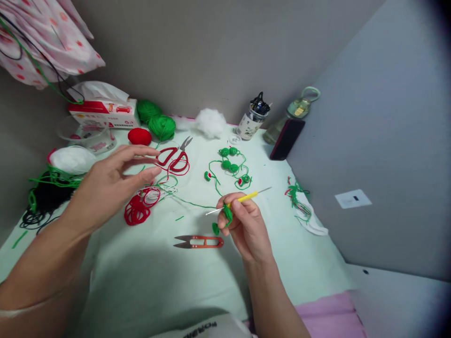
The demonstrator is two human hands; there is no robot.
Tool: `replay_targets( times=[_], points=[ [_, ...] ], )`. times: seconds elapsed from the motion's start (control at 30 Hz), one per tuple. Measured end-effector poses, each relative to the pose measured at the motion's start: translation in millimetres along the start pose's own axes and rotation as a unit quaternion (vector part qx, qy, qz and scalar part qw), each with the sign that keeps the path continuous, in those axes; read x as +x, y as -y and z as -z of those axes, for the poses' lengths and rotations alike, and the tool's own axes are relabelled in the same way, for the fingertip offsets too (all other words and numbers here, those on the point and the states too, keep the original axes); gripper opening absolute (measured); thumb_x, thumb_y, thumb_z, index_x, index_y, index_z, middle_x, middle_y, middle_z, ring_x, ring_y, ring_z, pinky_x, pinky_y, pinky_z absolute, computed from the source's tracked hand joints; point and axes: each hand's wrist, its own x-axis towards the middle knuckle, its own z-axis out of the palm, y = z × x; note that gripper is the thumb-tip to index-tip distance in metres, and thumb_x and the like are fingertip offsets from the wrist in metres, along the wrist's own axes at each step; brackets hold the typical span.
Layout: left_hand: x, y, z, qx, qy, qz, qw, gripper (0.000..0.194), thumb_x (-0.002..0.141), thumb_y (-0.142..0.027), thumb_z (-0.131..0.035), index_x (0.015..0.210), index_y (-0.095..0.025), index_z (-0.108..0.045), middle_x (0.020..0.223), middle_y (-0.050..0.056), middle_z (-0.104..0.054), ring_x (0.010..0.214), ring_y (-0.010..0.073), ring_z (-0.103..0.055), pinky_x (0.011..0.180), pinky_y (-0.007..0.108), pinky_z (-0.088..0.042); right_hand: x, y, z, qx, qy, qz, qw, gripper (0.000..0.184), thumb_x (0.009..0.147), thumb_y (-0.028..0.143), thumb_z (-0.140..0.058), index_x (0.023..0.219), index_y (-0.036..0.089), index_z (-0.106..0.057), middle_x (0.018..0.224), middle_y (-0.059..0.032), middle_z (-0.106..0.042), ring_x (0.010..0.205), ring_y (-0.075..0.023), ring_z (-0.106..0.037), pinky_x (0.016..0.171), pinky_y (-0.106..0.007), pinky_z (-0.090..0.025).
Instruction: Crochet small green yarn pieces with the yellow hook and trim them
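Note:
My right hand (246, 225) is closed around a yellow-handled crochet hook (248, 195) and a small green crocheted piece (227, 215). The hook's thin metal end points left past the fingers. A strand of green yarn (197, 204) runs left from this hand over the table. My left hand (109, 183) hovers at the left with fingers and thumb apart and nothing between them. Close to its fingertips lie red-handled scissors (179, 162). Below it is a tangle of red yarn (136, 210). Orange thread snips (200, 241) rest just left of my right hand.
Small green crocheted balls (229, 166) on yarn lie mid-table. Behind stand a tissue box (105, 112), green yarn balls (161, 126), white stuffing (210, 123), a pen cup (251, 123), a bottle (278, 129) and a phone (287, 140). Yarn scraps (303, 209) lie at right; black yarn (49, 199) at left.

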Motion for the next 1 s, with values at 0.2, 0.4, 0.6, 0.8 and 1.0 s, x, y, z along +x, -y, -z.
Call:
replay_targets(
  times=[0.2,0.4,0.6,0.8,1.0],
  points=[
    [-33.2,-8.3,-70.6,-0.361,0.285,0.065,0.886,0.057,0.090,-0.059,-0.060,0.141,-0.036,-0.056,0.158,0.006,-0.045,0.144,0.0366,-0.043,0.105,0.049,-0.051,-3.3,-0.8,-7.3,0.002,-0.004,0.025,1.000,0.011,0.092,0.030,-0.068,0.089,0.022,-0.074,0.085,0.0002,-0.071,0.052,-0.0058,-0.067,0.040,-0.011,-0.048],
    [-20.3,-9.8,-92.0,-0.364,0.086,-0.069,0.925,0.069,0.104,-0.055,-0.023,0.056,-0.022,-0.060,0.119,0.004,-0.076,0.141,0.0268,-0.048,0.124,0.053,-0.023,-10.0,-0.8,-13.0,-0.078,-0.016,0.096,0.992,0.011,0.092,0.030,-0.067,0.089,0.023,-0.076,0.083,-0.0016,-0.071,0.057,-0.0100,-0.067,0.045,-0.019,-0.052],
    [-36.8,2.4,-84.7,-0.052,0.074,-0.151,0.984,0.039,0.097,-0.052,-0.053,0.115,-0.026,-0.075,0.141,0.007,-0.063,0.147,0.0314,-0.035,0.124,0.054,-0.016,-11.6,-5.0,-12.5,-0.308,-0.097,0.293,0.900,0.018,0.094,0.017,-0.063,0.097,0.027,-0.078,0.092,-0.0043,-0.075,0.088,-0.0181,-0.069,0.067,-0.030,-0.057],
    [-53.3,-10.5,-98.8,-0.350,0.135,0.145,0.916,0.053,0.084,-0.030,-0.077,0.135,-0.033,-0.061,0.088,-0.002,-0.067,0.088,0.0154,-0.064,0.085,0.027,-0.052,-16.0,-11.7,-15.8,-0.463,-0.116,0.381,0.792,0.033,0.090,0.007,-0.063,0.110,0.031,-0.075,0.101,-0.0053,-0.068,0.092,-0.0183,-0.067,0.074,-0.033,-0.057],
    [-54.6,-15.6,-101.6,-0.422,0.099,0.164,0.886,0.051,0.082,-0.019,-0.077,0.130,-0.031,-0.064,0.086,-0.004,-0.065,0.081,0.0100,-0.059,0.075,0.019,-0.048,-17.7,-20.8,-11.0,-0.549,-0.129,0.459,0.686,0.047,0.088,0.006,-0.065,0.124,0.036,-0.070,0.093,-0.0045,-0.061,0.087,-0.0192,-0.063,0.069,-0.035,-0.056]
  ],
)
